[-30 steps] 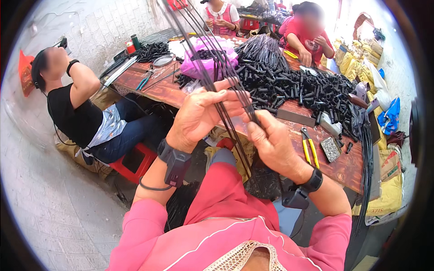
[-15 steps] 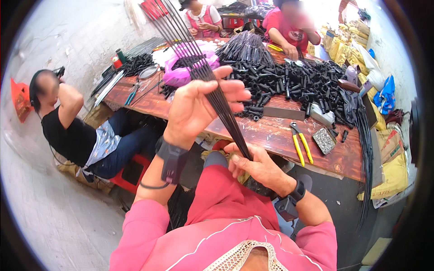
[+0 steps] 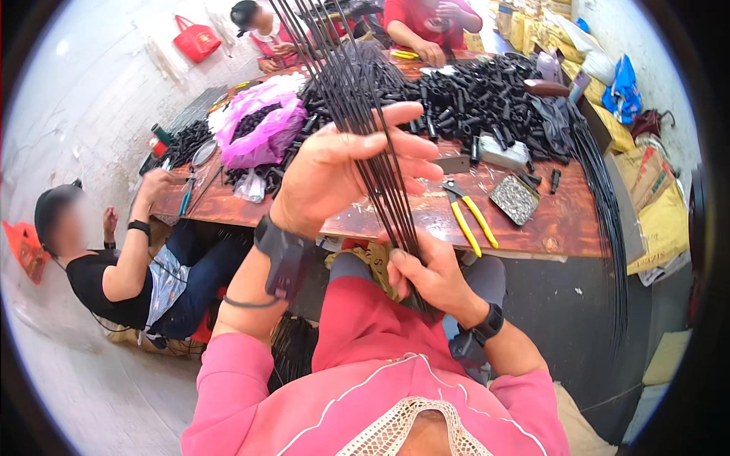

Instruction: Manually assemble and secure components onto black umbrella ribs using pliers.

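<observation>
A bundle of thin black rods slants up from my lap, its upper ends fanned apart. Low on the bundle, my right hand is closed around the rods, thumb across the front. My left hand is higher up, palm turned toward the rods and fingers stretched out. The rods pass between its thumb and fingers, lying against it without a closed grip. Below my right hand, the lower rod ends are mostly hidden. Yellow-handled pliers lie on the wooden table just beyond that hand.
A large heap of short black tubular parts covers the table's far side. A pink plastic bag stands left of it. A speckled block lies right of the pliers. Long black strands hang over the right edge. Other people sit left and across.
The view has shifted, and the rods stand steeper with their tops spread wider. My right hand still grips the lower part. The seated person at left has lowered an arm toward the table.
</observation>
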Tool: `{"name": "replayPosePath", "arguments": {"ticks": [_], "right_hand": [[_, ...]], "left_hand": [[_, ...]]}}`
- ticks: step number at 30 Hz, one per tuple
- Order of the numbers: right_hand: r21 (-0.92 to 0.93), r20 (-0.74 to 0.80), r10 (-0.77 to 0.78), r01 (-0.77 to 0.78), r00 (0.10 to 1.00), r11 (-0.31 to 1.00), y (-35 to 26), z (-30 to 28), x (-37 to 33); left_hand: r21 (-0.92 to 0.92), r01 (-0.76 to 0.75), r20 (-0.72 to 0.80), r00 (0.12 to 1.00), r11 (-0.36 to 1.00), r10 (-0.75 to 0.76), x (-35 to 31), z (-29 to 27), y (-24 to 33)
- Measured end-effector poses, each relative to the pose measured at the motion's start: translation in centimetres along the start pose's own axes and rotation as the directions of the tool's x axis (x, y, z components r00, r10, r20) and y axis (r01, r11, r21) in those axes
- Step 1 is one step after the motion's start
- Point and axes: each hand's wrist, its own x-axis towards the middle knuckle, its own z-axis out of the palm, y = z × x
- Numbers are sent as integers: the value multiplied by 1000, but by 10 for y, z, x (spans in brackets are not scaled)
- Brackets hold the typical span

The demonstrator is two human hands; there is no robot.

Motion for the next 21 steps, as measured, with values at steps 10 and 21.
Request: {"name": "replayPosePath", "arguments": {"ticks": [10,21], "right_hand": [[111,-103,-86,97,991,989,-13,-19,-1],[-30,-154,-178,176,972,984,-7,-36,10]], "left_hand": [[30,3,117,993,1000,-6,64,-6,-5],[45,22,220,975,999,-31,69,-7,-8]]}}
